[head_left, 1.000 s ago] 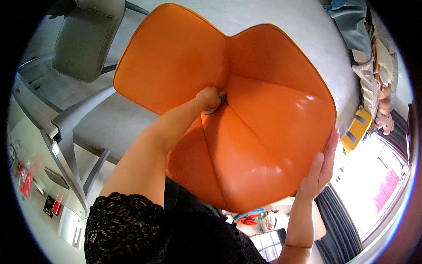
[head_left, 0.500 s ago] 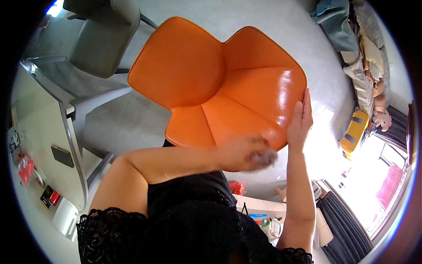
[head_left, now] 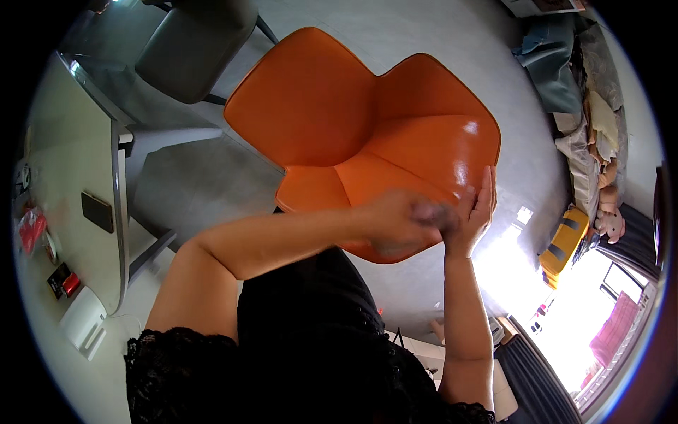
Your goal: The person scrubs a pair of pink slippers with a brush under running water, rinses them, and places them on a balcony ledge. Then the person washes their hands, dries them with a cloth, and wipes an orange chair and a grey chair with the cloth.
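Observation:
An orange leather-look chair (head_left: pixel 417 152) with a wide, creased seat stands in front of me, its glossy surface catching light on the right. My left hand (head_left: pixel 402 220) is curled over the near part of the seat, smeared by motion. A small dark grey thing (head_left: pixel 434 214) shows at its fingers, too blurred to name. Flat against the seat's right edge lies my right hand (head_left: pixel 472 222), fingers stretched out and pointing away from me. The left hand's fingertips come close to the right hand; whether they touch I cannot tell.
A pale table (head_left: pixel 85 169) at left carries a phone (head_left: pixel 97 211) and a white device (head_left: pixel 85 321). Behind it stands a grey chair (head_left: pixel 198 49). At far right are piled cloths and bags (head_left: pixel 586 134), a yellow case (head_left: pixel 563 246) and a dark curtain (head_left: pixel 544 381).
My left hand has moved away from me and closer to my right hand. The right hand sits slightly lower along the seat edge. The view has shifted, so the chair appears further right.

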Demonstrator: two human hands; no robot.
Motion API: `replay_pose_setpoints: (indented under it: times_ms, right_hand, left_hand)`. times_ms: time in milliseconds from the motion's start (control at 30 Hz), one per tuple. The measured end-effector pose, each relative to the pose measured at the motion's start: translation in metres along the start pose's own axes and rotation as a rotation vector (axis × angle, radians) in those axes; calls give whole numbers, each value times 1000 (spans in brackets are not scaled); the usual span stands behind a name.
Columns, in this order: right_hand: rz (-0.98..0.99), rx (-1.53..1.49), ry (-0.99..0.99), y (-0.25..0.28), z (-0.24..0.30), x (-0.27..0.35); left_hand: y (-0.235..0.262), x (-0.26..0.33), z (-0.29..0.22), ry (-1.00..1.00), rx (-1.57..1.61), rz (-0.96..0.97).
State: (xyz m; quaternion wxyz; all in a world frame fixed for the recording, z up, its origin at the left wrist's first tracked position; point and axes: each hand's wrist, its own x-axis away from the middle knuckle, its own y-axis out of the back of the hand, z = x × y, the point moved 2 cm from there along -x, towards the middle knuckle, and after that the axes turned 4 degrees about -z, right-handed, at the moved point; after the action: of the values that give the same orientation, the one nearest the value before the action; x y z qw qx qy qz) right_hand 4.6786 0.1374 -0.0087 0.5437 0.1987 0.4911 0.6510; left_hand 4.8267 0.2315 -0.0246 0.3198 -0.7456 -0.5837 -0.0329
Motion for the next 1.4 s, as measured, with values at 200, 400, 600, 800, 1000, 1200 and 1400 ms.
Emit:
replay_pose_setpoints:
  times_ms: [200,400,600,800,1000,1200,1400]
  right_hand:
    - [-6,-49,17,-2,1,-3]
    - [1,-78,13,-7,0,-6]
    - [41,-117,-84,-8,-1,-7]
    - [111,-96,-89,-10,-2,-12]
    - [87,-151,-80,-14,0,-12]
    - [49,-137,-85,-7,3,-13]
    - [40,-87,-38,-4,-2,-14]
  left_hand:
    - [-8,1,35,-659,-509,-114]
    - [90,-39,64,-192,-147,-86]
    - [65,-25,76,-396,-896,-141]
    - [158,-136,202,313,-906,-430]
    - [199,-184,294,325,-1141,-344]
    - [119,-102,140,36,-1142,265]
    - [6,-5,24,-666,-823,-29]
